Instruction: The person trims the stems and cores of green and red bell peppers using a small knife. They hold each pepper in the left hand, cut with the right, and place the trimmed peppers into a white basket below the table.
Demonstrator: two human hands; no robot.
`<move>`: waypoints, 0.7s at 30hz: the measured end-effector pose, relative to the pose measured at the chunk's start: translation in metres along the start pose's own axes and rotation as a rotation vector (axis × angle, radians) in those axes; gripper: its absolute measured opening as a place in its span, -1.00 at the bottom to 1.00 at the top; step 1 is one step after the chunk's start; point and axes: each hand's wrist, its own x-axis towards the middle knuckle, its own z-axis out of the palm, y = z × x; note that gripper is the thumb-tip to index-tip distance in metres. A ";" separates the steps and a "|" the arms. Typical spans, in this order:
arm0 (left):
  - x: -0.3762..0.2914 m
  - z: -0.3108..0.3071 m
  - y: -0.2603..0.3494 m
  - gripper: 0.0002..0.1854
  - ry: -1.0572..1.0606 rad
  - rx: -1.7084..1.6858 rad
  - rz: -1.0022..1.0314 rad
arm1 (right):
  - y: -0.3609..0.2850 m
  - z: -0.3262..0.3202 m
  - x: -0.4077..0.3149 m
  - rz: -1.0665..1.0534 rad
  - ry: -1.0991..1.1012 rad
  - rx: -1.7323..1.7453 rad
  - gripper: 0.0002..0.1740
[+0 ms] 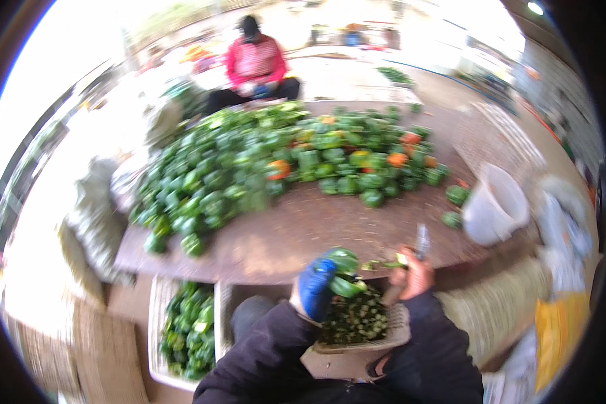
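Observation:
My left hand (315, 288), in a blue glove, holds a green bell pepper (344, 261) that looks split, over a basket (397, 323) filled with small green and pale pieces. To its right, my bare right hand (414, 275) grips a knife (422, 241) whose blade points up. A green pepper piece with a stem (400, 260) is at the fingers of that hand. Beyond both hands, a large heap of green bell peppers (214, 166), a few of them orange, lies on a brown table (283, 247). Motion blur softens the details of the hands.
A white crate (156, 323) of green peppers stands at lower left. On the table's right side is a white plastic bucket (495, 204) near loose peppers. Filled sacks (96, 217) line the left. A person in a red top (256, 58) sits beyond the table.

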 end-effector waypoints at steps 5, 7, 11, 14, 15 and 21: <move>-0.086 -0.046 0.069 -0.36 0.116 0.118 0.169 | -0.014 -0.037 -0.001 -0.052 -0.227 -1.128 -0.47; -0.129 -0.086 0.093 -0.41 0.282 0.201 0.178 | -0.017 -0.040 -0.006 -0.177 -0.293 -1.240 -0.42; -0.245 -0.210 0.120 -0.39 0.810 0.410 0.078 | -0.025 -0.034 -0.019 -0.067 -0.204 -1.076 -0.50; -0.337 -0.296 0.116 -0.30 1.034 1.283 -0.407 | -0.024 -0.033 -0.027 -0.098 -0.131 -1.038 -0.61; -0.355 -0.315 0.112 -0.30 1.125 1.124 -0.462 | -0.022 -0.036 -0.030 -0.118 -0.105 -1.064 -0.64; -0.270 -0.285 0.116 -0.39 1.042 1.060 -0.181 | -0.018 -0.062 -0.060 -0.251 -0.213 -1.181 -0.74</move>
